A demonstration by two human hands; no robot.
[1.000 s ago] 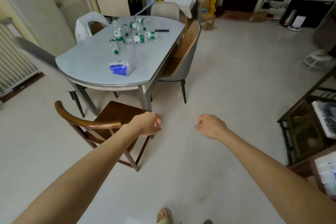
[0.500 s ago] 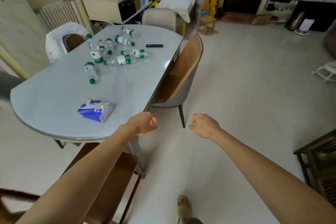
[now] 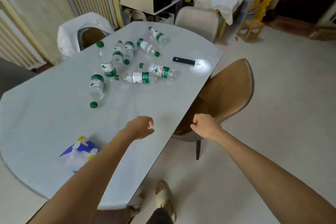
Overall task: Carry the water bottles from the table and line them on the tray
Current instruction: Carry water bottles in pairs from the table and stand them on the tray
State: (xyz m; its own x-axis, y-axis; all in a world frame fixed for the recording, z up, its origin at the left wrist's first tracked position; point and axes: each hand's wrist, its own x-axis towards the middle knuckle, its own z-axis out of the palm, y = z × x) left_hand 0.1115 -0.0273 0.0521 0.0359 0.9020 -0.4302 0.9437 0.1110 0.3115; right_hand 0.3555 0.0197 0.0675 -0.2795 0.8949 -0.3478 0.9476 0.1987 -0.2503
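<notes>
Eight water bottles (image 3: pixel 143 77) with green caps and green-and-white labels sit in a loose cluster on the far half of the pale table (image 3: pixel 45 114): one stands upright (image 3: pixel 106 62) and the other seven lie on their sides, pointing different ways, some touching. One lying bottle (image 3: pixel 96 85) rests a little apart, nearest the person, and another (image 3: pixel 157 34) lies at the far edge of the group. One black remote (image 3: pixel 183 60) lies to the right of the bottles, beside a bright patch of light. One blue-and-white tissue pack (image 3: pixel 80 152) lies on the near part of the table, partly under the left forearm. The left hand (image 3: pixel 140 127) hovers over the table with fingers loosely curled, holding nothing. The right hand (image 3: pixel 205 125) hangs beyond the table's edge, over one brown chair (image 3: pixel 229 92), fingers curled in and empty. No tray is visible.
</notes>
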